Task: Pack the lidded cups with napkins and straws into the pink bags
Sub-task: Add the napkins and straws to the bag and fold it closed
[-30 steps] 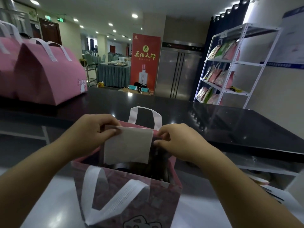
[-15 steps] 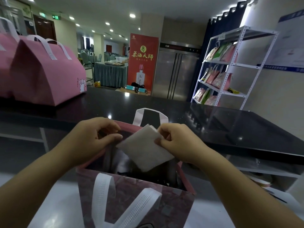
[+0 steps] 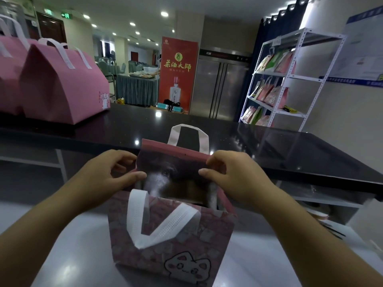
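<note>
A pink bag (image 3: 172,241) with white handles and a cartoon cat print stands open on the white surface in front of me. My left hand (image 3: 107,175) pinches the left end of the bag's far rim. My right hand (image 3: 234,175) pinches the right end of the same rim. Inside the dark opening a blurred white shape (image 3: 155,183) shows at the left and another pale shape (image 3: 212,195) at the right; I cannot tell what they are. No napkin is visible above the bag.
A black counter (image 3: 228,137) runs across behind the bag. Two closed pink bags (image 3: 62,85) stand on it at the far left. A white shelf rack (image 3: 290,79) with packets stands at the right. A red banner (image 3: 178,73) and a steel fridge are behind.
The white napkin held over the bag by both hands has gone down out of sight into it. Both hands now hold the bag's far rim at its two ends.
</note>
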{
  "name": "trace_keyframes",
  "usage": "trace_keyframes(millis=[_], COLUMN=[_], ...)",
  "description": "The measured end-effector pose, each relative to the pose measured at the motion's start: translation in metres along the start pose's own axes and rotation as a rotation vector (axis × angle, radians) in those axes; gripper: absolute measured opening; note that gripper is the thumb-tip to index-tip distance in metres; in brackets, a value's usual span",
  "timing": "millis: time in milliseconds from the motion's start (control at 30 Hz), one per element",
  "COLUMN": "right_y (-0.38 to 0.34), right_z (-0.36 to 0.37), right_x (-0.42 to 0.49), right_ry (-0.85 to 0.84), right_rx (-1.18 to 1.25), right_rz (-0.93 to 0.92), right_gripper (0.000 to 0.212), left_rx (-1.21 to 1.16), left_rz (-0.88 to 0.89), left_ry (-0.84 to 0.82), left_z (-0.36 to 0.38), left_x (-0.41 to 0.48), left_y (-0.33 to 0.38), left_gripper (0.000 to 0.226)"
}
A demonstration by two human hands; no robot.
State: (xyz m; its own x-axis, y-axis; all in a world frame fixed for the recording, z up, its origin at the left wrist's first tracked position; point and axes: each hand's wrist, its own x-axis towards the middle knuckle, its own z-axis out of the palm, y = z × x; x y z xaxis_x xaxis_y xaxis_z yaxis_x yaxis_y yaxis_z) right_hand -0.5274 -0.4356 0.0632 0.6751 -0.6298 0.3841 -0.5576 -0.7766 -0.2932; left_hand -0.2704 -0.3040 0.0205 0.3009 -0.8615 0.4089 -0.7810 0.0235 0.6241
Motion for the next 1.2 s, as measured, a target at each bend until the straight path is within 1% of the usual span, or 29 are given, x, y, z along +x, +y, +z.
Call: trace_keyframes(millis=[100, 200, 233, 300, 400, 500, 567, 667, 767, 900, 967, 1000, 1067, 1133, 1200], right_y=[0.0, 0.0, 0.0, 0.0, 0.002, 0.006, 0.009, 0.013, 0.013, 0.01, 0.009, 0.009, 0.009, 0.011, 0.011], right_z=[-0.001, 0.003, 0.005, 0.011, 0.023, 0.03, 0.031, 0.028, 0.027, 0.031, 0.033, 0.033, 0.034, 0.035, 0.035], right_x=[-0.027, -0.049, -0.054, -0.06, -0.063, -0.063, -0.061, -0.057, -0.054, -0.052, -0.051, -0.051, -0.051, -0.052, -0.053], right_ry=[-0.015, -0.141, -0.195, -0.277, -0.316, -0.299, -0.266, -0.223, -0.219, -0.201, -0.191, -0.188, -0.155, -0.056, 0.035], right_rx=[0.032, 0.056, 0.075, 0.127, 0.13, 0.174, 0.193, 0.226, 0.281, 0.291, 0.286, 0.277, 0.218, 0.026, -0.18], right_rz=[0.073, 0.154, 0.171, 0.197, 0.244, 0.302, 0.305, 0.282, 0.269, 0.247, 0.241, 0.238, 0.214, 0.138, 0.063], right_gripper=[0.055, 0.072, 0.072, 0.066, 0.062, 0.049, 0.039, 0.027, 0.013, 0.013, 0.013, 0.014, 0.014, 0.016, 0.021], left_rx=[-0.042, -0.054, -0.066, -0.07, -0.015, -0.009, -0.002, 0.011, -0.004, -0.005, 0.001, 0.009, 0.055, 0.21, 0.408], left_rz=[-0.107, -0.18, -0.196, -0.206, -0.206, -0.213, -0.206, -0.188, -0.217, -0.173, -0.13, -0.107, -0.058, -0.034, -0.011], left_ry=[-0.073, -0.158, -0.175, -0.19, -0.188, -0.158, -0.127, -0.097, -0.109, -0.125, -0.131, -0.136, -0.126, -0.072, 0.012], left_z=[0.0, 0.002, 0.003, 0.005, 0.01, 0.017, 0.02, 0.026, 0.03, 0.03, 0.031, 0.032, 0.034, 0.035, 0.034], left_x=[-0.012, -0.022, -0.025, -0.029, -0.033, -0.037, -0.04, -0.042, -0.041, -0.04, -0.039, -0.039, -0.039, -0.04, -0.042], left_y=[0.0, 0.002, 0.003, 0.007, 0.011, 0.015, 0.018, 0.017, 0.014, 0.017, 0.019, 0.02, 0.02, 0.019, 0.016], left_gripper=[0.081, 0.106, 0.112, 0.116, 0.117, 0.113, 0.105, 0.08, 0.052, 0.025, 0.022, 0.025, 0.029, 0.024, 0.027])
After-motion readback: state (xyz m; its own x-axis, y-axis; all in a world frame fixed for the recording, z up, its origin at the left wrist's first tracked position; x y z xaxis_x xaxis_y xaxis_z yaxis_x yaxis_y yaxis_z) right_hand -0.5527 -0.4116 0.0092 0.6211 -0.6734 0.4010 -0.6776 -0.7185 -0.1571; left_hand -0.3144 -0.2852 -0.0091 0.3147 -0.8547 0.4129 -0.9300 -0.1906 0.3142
